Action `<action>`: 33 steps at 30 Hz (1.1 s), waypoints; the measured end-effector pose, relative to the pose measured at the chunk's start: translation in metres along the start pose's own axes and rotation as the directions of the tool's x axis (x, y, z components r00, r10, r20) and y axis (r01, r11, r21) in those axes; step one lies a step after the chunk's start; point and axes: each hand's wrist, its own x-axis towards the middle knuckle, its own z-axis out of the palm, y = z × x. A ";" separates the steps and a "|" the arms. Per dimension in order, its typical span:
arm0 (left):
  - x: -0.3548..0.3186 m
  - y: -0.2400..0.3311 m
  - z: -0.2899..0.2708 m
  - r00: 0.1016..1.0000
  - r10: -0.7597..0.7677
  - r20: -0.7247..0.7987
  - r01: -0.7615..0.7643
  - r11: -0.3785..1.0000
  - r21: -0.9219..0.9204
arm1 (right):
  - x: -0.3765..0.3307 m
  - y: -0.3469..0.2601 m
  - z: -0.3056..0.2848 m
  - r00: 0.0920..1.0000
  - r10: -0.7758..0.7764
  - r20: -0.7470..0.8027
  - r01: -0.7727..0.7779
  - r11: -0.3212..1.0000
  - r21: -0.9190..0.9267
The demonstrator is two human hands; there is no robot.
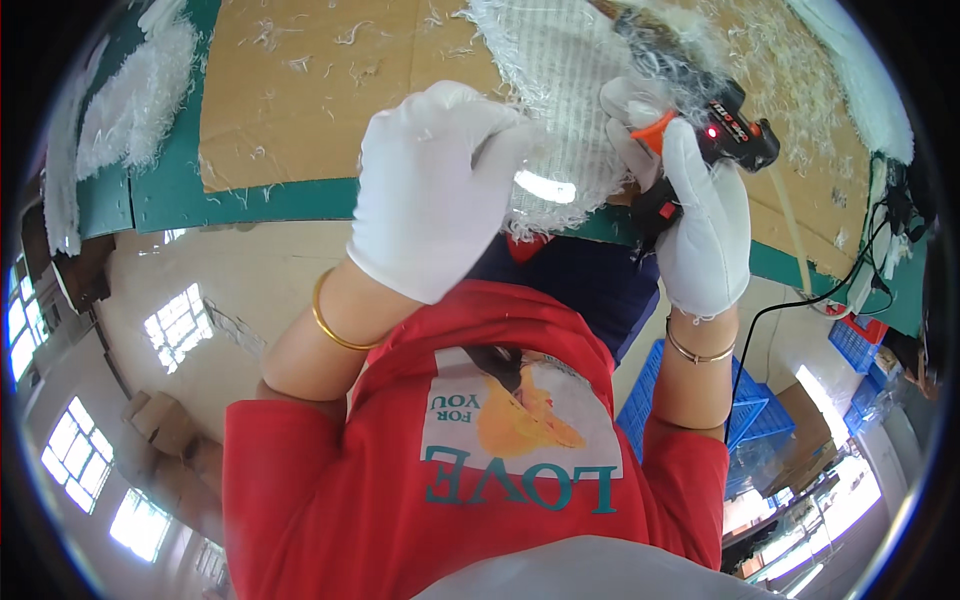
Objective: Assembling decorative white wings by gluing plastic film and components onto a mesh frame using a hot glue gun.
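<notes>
My right hand [700,215], in a white glove, is wrapped round a black glue gun [735,130] with an orange trigger and a small red light. A bent pale translucent stick [795,225] hangs from its back end. White shaggy fabric [560,80], ribbed on the face in view, lies between my hands. Near its left edge my gloved left hand [440,180] is closed, with its fingertips hidden, so I cannot tell what they pinch. Grey-brown fuzz [665,45] covers the gun's front end and hides the nozzle.
Cardboard sheets [300,110] strewn with white fibres cover the green table [280,200]. More white shaggy fabric lies at the far left [145,95] and far right [865,80]. A black cord [770,320] runs past my right forearm. Blue crates [755,415] stand below on the right.
</notes>
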 end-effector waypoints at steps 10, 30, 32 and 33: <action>-0.017 -0.015 0.028 0.863 0.484 -0.145 -0.365 0.795 0.485 | -0.001 -0.001 0.008 0.999 0.013 0.043 -0.011 0.999 -0.042; -0.043 -0.002 0.003 0.894 0.313 0.320 -0.381 0.908 0.176 | 0.003 0.005 0.011 0.999 -0.006 0.046 0.009 0.997 -0.072; -0.038 -0.004 -0.002 0.845 0.377 0.380 -0.443 0.891 0.102 | 0.003 0.004 0.009 0.999 -0.006 0.042 0.010 0.995 -0.096; -0.036 -0.006 -0.005 0.788 0.436 0.435 -0.496 0.868 0.027 | 0.003 0.003 0.008 0.999 -0.006 0.041 0.010 0.993 -0.118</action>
